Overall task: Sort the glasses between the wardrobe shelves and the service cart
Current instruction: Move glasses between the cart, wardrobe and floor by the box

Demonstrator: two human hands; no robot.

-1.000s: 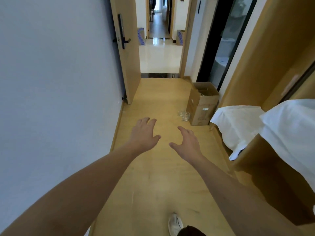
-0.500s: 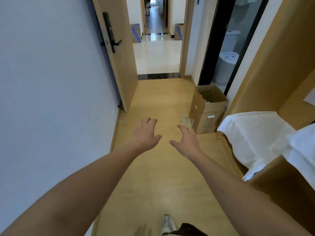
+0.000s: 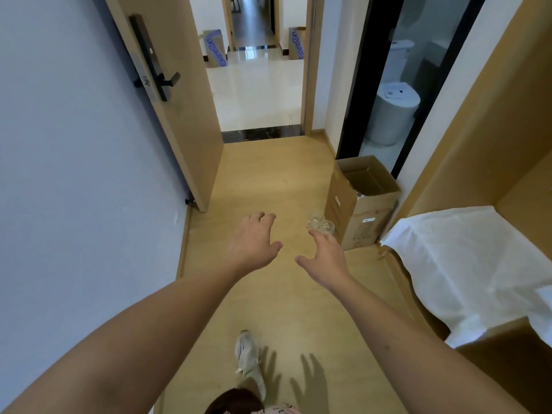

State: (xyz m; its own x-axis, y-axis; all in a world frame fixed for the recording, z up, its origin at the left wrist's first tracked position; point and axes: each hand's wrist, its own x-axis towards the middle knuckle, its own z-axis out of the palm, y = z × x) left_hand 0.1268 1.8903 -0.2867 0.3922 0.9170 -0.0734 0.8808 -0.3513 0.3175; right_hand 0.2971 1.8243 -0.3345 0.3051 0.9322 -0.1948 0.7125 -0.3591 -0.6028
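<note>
Nearest, a shoe on the wood floor. Ahead, left hand and right hand outstretched, fingers spread, empty. Beyond, glasses on the floor against a cardboard box; farther, an open door.

The glasses left of the cardboard box are a see-through blur, can't count them, and the right hand covers their near edge. Inside the box, something shiny but unreadable. White cloth right of the box runs off frame.
</note>
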